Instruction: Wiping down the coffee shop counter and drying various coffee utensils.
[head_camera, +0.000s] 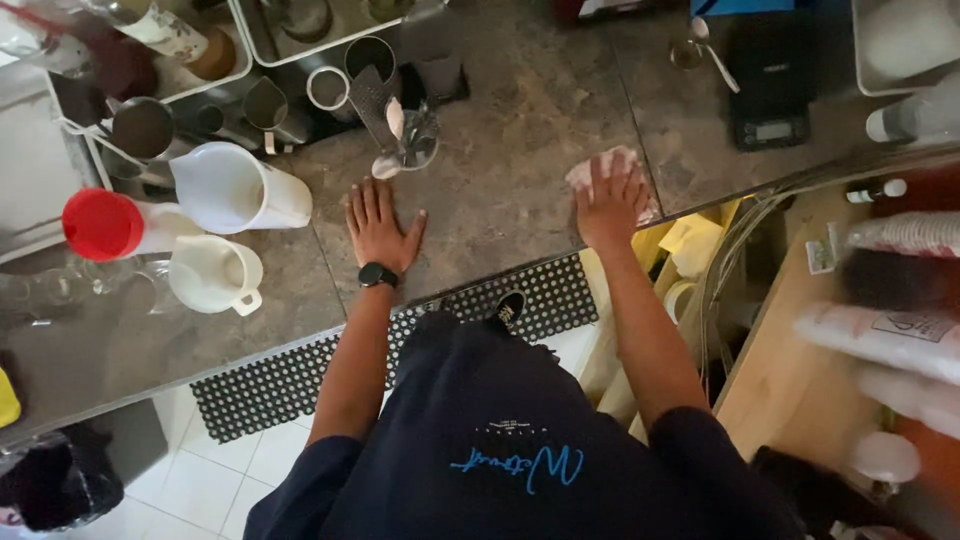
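Stone counter (520, 130), bare in the middle, gear pushed to the back edge. Sleeved cup stacks (885, 335) lying flat on the side shelf, right. White pitcher (235, 188), red-lidded bottle (105, 225) parked left. Left hand (380, 225) flat, fingers spread, holding nothing, bracing. Right hand (608, 200) open-palmed, pressing pink cloth (612, 172) onto counter near front edge.

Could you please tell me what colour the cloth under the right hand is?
Pale pink; the cloth shows best in the head view, pressed under the right hand.

Stone counter (520, 130) bears jugs (235, 190), cloth (612, 180), scale (770, 90)
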